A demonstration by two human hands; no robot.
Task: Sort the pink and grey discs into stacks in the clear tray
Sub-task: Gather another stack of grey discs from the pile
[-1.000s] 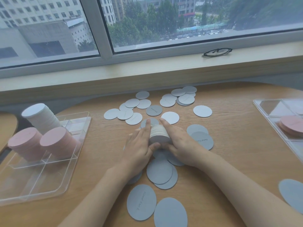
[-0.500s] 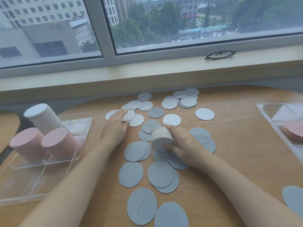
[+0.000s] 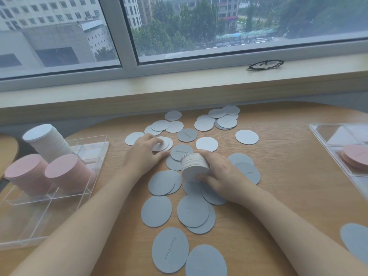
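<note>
Single head-worn view, wide-angle. Looks forward and down, close over wooden table (image 3: pixel 278 176); window (image 3: pixel 219 26) far, forearms enter from near edge.

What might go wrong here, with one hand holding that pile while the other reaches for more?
The grey stack is tipped on its side in the right hand alone, so discs could fan out. The left hand presses overlapping loose discs and may drag several at once.
</note>
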